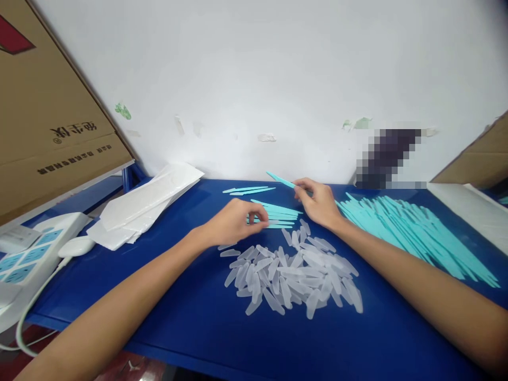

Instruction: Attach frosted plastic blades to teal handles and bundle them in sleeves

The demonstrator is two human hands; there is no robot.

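Note:
My right hand (317,201) pinches one slim turquoise eyebrow razor (279,179), which points up and left, clear of the table. My left hand (240,221) is closed, thumb and fingertips together, over a small row of turquoise razors (281,212). What its fingertips hold, if anything, is hidden. Behind it lie a few more razors (248,190), side by side. In front of both hands spreads a heap of small translucent blade covers (293,275). Beside my right forearm is a big pile of turquoise razors (416,233).
White flat packets (146,206) lie at the left on the blue table (190,328). A power strip (39,254) with a white cable is at the left edge. Cardboard boxes (59,106) stand at both sides, and a white wall (254,79) rises behind.

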